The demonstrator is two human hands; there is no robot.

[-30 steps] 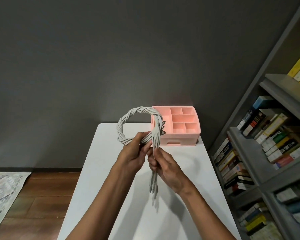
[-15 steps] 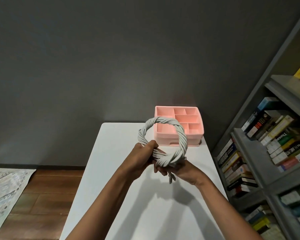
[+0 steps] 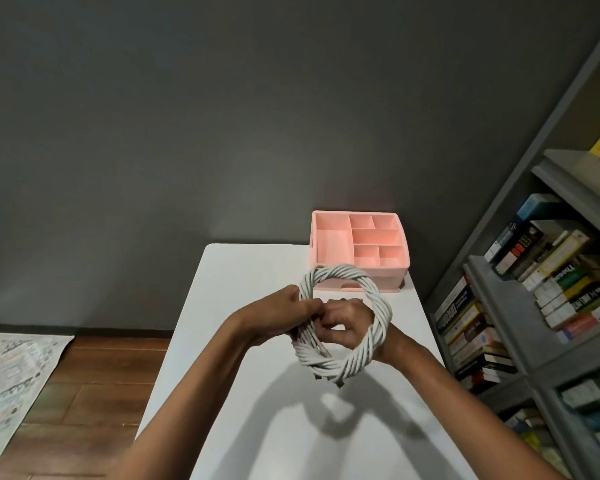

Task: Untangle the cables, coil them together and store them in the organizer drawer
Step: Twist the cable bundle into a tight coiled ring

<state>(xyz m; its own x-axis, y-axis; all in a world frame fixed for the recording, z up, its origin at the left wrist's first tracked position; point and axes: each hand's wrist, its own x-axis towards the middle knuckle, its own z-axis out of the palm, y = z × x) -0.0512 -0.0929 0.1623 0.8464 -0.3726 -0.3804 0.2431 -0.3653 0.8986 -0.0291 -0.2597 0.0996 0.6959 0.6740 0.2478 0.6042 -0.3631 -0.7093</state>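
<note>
Above the bench (image 3: 243, 271), the left hand (image 3: 278, 317) grips the coil (image 3: 381, 320) at its side while the right hand (image 3: 347, 320), through the ring, pinches its strands. Coiling looks nearly done; next, a freed hand must open the organizer (image 3: 405, 251) drawer (image 3: 385, 284).

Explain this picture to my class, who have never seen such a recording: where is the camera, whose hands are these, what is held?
No machine here: a person works with two bare hands. The camera sits on the person's head and looks forward and down, so the arms enter from below. The left hand and right hand both grip a cable coil, a ring of pale twisted cables, above the white table. A pink organizer with open compartments stands at the table's far right corner. A bookshelf stands to the right; a rug lies on the wooden floor at left.
</note>
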